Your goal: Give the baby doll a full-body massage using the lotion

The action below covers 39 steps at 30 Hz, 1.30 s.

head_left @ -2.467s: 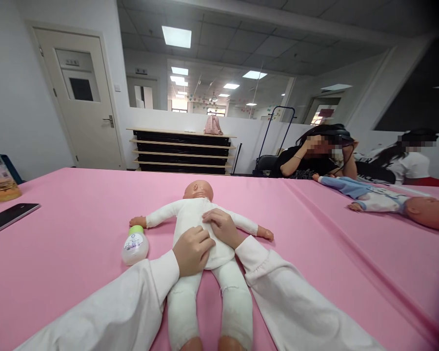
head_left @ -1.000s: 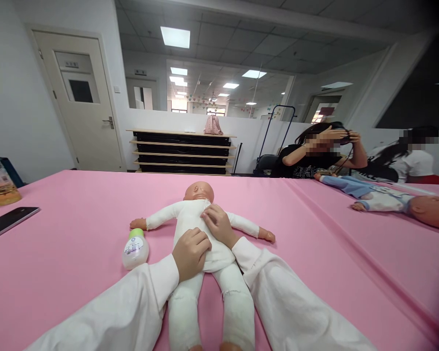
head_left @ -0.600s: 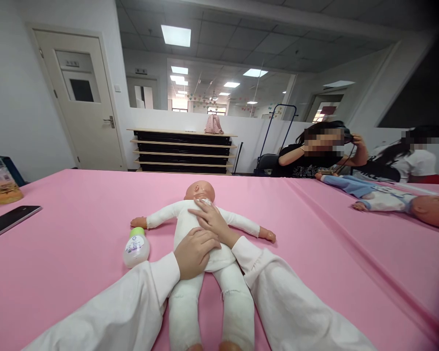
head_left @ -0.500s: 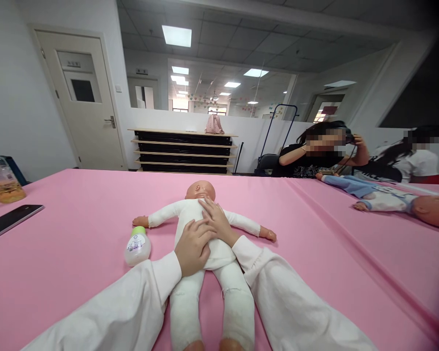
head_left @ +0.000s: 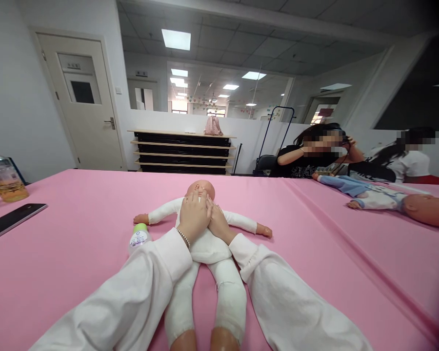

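A baby doll point(head_left: 212, 248) with a white cloth body lies on its back on the pink-covered table point(head_left: 300, 282), head away from me and arms spread. My left hand point(head_left: 194, 217) rests on its upper chest, fingers stretched toward the doll's chin. Beside it, my right hand point(head_left: 219, 224) lies on the chest too, its fingers partly covered by the left. Both hands are flat and hold nothing. A small bottle with a green cap point(head_left: 139, 235) stands near the doll's arm on the left, partly behind my left sleeve.
A phone point(head_left: 14, 220) and a drink bottle point(head_left: 6, 178) are at the table's left. Another doll in blue and white point(head_left: 380, 195) lies at the right. Beyond it a person point(head_left: 314, 153) holds a camera, and another person point(head_left: 413, 158) sits farther right.
My left hand has slid up the doll's body from the belly to the upper chest, now overlapping the right hand. The right hand stays on the chest.
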{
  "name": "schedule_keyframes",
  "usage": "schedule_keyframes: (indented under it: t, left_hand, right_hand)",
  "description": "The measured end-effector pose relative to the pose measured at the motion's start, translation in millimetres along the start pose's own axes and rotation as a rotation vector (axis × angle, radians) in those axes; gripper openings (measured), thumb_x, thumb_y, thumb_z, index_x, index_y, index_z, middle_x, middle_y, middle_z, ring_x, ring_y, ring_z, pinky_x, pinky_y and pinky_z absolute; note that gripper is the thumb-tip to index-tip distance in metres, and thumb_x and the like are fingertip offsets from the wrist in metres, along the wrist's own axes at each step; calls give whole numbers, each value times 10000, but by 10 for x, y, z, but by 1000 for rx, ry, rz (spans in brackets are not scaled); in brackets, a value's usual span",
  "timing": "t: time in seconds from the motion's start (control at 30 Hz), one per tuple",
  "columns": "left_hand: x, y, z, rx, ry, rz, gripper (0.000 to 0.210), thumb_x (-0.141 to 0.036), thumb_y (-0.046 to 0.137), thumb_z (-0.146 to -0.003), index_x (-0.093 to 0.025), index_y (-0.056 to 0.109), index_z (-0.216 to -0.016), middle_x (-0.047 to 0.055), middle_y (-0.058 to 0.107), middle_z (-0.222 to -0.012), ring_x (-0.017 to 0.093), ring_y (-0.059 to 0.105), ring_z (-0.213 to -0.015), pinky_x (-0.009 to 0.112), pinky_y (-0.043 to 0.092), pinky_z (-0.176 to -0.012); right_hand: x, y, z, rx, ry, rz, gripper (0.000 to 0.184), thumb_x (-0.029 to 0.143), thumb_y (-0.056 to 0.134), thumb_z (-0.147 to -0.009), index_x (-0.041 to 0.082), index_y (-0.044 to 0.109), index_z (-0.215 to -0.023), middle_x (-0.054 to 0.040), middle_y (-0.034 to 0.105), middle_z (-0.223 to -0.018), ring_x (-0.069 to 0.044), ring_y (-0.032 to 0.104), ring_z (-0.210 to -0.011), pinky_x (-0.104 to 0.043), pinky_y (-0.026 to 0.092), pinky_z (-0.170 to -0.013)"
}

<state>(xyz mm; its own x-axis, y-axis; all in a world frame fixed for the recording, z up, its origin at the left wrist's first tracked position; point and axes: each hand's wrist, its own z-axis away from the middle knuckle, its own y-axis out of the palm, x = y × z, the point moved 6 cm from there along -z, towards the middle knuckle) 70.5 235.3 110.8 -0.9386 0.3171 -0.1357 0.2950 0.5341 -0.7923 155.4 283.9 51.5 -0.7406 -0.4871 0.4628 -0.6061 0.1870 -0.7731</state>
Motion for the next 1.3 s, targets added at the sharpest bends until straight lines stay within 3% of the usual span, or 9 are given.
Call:
schedule_keyframes:
  t: [0.17, 0.33, 0.53, 0.7, 0.87, 0.97, 1.03, 1.17, 1.3]
  left_hand:
    - [245, 469, 44, 104, -66, 107, 520, -404, 301, -910, -131, 372, -1347, 119, 325, -1435, 247, 240, -1341, 466, 221, -1077]
    - [492, 551, 73, 138, -244, 143, 536, -453, 256, -908, -202, 324, -1376, 89, 298, -1451, 247, 220, -1351, 549, 174, -1067]
    - [1007, 668, 248, 218, -429, 126, 685, -581, 242, -868, -78, 438, -1289, 155, 424, -1366, 272, 290, -1318, 487, 155, -1088]
    - [1248, 616, 429, 125, -453, -66, 636, -500, 256, -886, -34, 444, -1275, 187, 381, -1384, 275, 234, -1342, 532, 129, -1070]
    - [1305, 479, 486, -52, -502, -138, 601, -424, 255, -890, 19, 466, -1238, 237, 429, -1333, 314, 260, -1323, 541, 177, -1047]
    - [1246, 393, 434, -147, -431, -101, 531, -309, 250, -893, 4, 406, -1292, 207, 396, -1369, 295, 233, -1337, 551, 152, -1060]
    - [1164, 385, 377, -155, -314, -40, 518, -275, 258, -892, -45, 339, -1349, 160, 348, -1414, 255, 213, -1351, 509, 151, -1083]
    - [1000, 556, 306, 59, -59, 94, 482, -260, 211, -922, -154, 281, -1387, 82, 337, -1434, 185, 261, -1337, 444, 194, -1088]
    - [1030, 652, 321, 177, -67, 50, 434, -263, 216, -930, -181, 388, -1320, 84, 481, -1332, 190, 412, -1237, 450, 231, -1062]
  right_hand:
    - [-32, 36, -2, 54, 97, 80, 545, 295, 226, -904, 138, 192, -1425, -61, 134, -1499, -177, 136, -1381, -455, 119, -1118]
    - [-134, 53, 22, 52, 172, 123, 590, 400, 233, -911, 133, 156, -1432, -48, 137, -1498, -182, 109, -1386, -460, 97, -1116]
    - [-469, -18, 218, 98, 293, 246, 596, 447, 208, -917, 103, 260, -1401, -82, 246, -1470, -213, 191, -1367, -421, 121, -1114]
    - [-634, -172, 411, 41, 285, 443, 561, 412, 243, -917, 75, 356, -1351, -101, 319, -1438, -220, 206, -1359, -436, 82, -1114]
    - [-686, -358, 532, -148, 424, 553, 561, 424, 266, -903, 74, 413, -1315, -139, 291, -1444, -267, 176, -1363, -553, 35, -1079]
    - [-586, -412, 526, -232, 361, 546, 513, 330, 267, -901, 89, 377, -1341, -125, 230, -1471, -250, 174, -1366, -531, 81, -1086]
    - [-494, -376, 489, -199, 234, 502, 510, 268, 262, -893, 116, 318, -1376, -88, 213, -1481, -213, 179, -1369, -475, 138, -1097]
    - [-414, -228, 439, -4, 63, 411, 498, 245, 204, -910, 181, 266, -1400, -57, 260, -1468, -181, 245, -1349, -472, 198, -1083]
    - [-488, -186, 438, 84, 70, 432, 474, 291, 191, -935, 218, 278, -1395, -52, 335, -1437, -175, 314, -1317, -472, 193, -1084]
